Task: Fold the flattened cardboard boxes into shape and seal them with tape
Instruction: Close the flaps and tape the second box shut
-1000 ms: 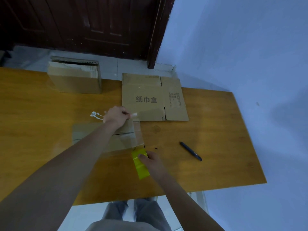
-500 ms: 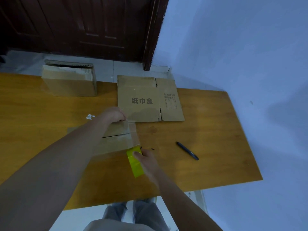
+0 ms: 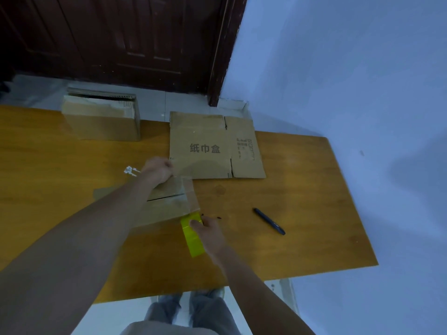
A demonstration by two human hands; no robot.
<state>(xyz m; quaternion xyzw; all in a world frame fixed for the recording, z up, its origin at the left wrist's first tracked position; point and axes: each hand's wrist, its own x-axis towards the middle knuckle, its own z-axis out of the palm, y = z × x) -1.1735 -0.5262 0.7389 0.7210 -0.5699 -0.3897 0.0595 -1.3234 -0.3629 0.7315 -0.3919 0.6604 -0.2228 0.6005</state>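
A folded cardboard box (image 3: 167, 201) lies on the wooden table (image 3: 302, 189) in front of me, its top flaps meeting at a seam. A strip of clear tape (image 3: 189, 194) runs across its right end. My left hand (image 3: 158, 169) pinches the far end of the strip at the box's far edge. My right hand (image 3: 208, 232) grips a yellow-green tape roll (image 3: 192, 234) at the box's near right corner. A flattened cardboard box (image 3: 212, 146) with printed characters lies just beyond.
An assembled cardboard box (image 3: 101, 117) stands at the table's far left edge. A dark pen (image 3: 268, 221) lies right of my right hand. A small white scrap (image 3: 130, 170) sits left of my left hand. A dark door (image 3: 121, 39) is behind the table.
My left hand has lowered the tape's far end onto the box's far edge. My right hand has kept the roll at the near corner.
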